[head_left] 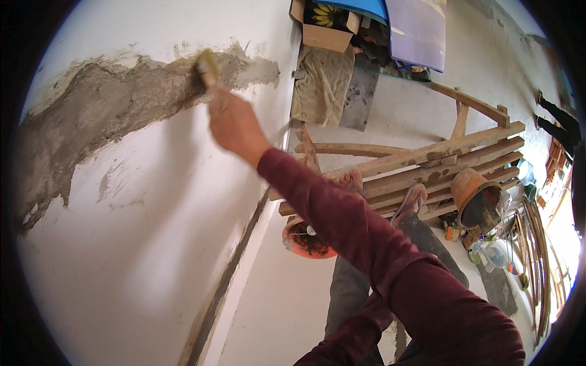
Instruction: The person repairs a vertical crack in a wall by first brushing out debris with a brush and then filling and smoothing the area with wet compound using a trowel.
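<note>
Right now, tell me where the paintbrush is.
In the head view, upper left of centre: the paintbrush is in the right hand, bristles against the grey cement patch on the white wall.

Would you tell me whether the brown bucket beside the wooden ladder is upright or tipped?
Tipped: the brown bucket lies on its side, mouth facing sideways.

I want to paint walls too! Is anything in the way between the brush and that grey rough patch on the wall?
No, nothing visible is in the way. The right hand holds the brush, and its bristles already rest on the grey cement patch near the patch's upper right end. The white wall around it is bare.
</note>
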A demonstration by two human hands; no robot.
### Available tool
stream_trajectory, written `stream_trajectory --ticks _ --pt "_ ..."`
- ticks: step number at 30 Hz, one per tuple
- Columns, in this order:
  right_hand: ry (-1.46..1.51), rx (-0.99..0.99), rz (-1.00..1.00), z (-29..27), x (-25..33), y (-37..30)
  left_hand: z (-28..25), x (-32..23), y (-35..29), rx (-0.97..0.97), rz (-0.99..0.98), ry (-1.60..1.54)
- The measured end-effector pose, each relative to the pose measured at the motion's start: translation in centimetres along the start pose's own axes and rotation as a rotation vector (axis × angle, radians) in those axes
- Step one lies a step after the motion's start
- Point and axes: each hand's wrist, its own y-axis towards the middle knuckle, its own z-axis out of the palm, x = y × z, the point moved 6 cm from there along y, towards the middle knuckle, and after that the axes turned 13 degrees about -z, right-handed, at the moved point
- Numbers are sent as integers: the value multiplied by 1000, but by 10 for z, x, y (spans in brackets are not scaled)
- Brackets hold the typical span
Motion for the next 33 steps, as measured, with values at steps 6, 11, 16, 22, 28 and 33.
stream_trajectory --ticks 6,11,16,22,28,33 --pt "202 97 -151 -28 45 -77 -5 -1 3 -17 -7 -41" --pt "-99 7 -80 -7 -51 -11 3 1 -2 11 6 59" --pt "243 205 30 -12 64 -78 -2 3 5 -29 -15 -25" --pt "-8 30 5 -25 -6 -40 7 5 4 -47 -38 55" --pt "279 511 -82 -43 126 -76 15 5 4 -95 -41 111" --pt "-206 356 -162 -231 130 -153 37 53 23 -493 163 160"
